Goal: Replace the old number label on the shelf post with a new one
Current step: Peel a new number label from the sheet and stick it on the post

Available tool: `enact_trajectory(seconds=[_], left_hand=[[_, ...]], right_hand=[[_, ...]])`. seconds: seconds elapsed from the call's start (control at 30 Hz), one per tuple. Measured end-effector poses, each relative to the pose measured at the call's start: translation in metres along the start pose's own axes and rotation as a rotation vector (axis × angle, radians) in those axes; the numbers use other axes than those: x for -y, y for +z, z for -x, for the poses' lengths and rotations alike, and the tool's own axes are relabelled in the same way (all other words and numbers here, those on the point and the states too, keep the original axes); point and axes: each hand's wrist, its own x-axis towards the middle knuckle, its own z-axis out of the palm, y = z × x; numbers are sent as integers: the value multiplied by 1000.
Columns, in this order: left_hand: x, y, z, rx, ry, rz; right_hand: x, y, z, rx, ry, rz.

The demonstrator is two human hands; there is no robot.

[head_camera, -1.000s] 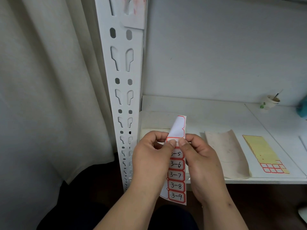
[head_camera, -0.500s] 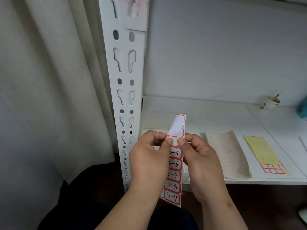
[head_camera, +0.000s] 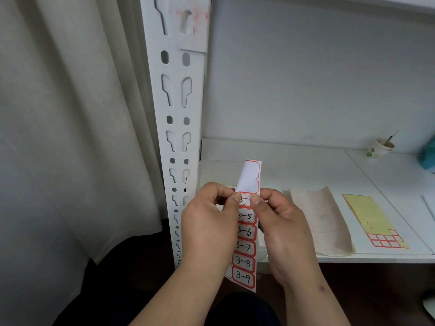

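I hold a strip of red-bordered number labels (head_camera: pixel 245 231) upright in front of me, reading 3-5 down to 3-9. My left hand (head_camera: pixel 209 222) and my right hand (head_camera: pixel 282 222) both pinch it at the topmost written label, whose number my thumbs partly hide. Above my thumbs the strip's blank top end bends back. The white perforated shelf post (head_camera: pixel 177 109) stands just left of my hands. A white patch (head_camera: pixel 191 22) with faint red smears sits high on the post.
A white shelf board (head_camera: pixel 306 161) lies behind my hands with a curled beige backing sheet (head_camera: pixel 320 220) and a yellow label sheet (head_camera: pixel 374 220) on it. A small paper cup (head_camera: pixel 383 145) stands at the back right. A cream curtain (head_camera: pixel 70 114) hangs left of the post.
The label strip has tilted slightly and shifted a little in my grip; my hands stay pinched at the same label. The view has drifted slightly.
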Motion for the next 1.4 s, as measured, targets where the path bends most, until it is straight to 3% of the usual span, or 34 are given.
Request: enact_trajectory(seconds=[0.07, 0.2, 0.3, 0.57, 1.03, 1.4], left_hand=[[-1, -1, 1, 13, 54, -53], [2, -2, 0, -21, 351, -261], [0, -1, -1, -3, 382, -296], [-6, -2, -2, 43, 171, -191], [-13, -2, -5, 113, 64, -111], [-17, 4, -5, 161, -134, 156]], right_hand=[[0, 0, 0, -5, -4, -9], [2, 2, -1, -48, -17, -29], [1, 2, -1, -39, -15, -55], [3, -3, 5, 49, 4, -67], [-7, -3, -1, -107, -10, 122], [-19, -9, -7, -172, -61, 212]])
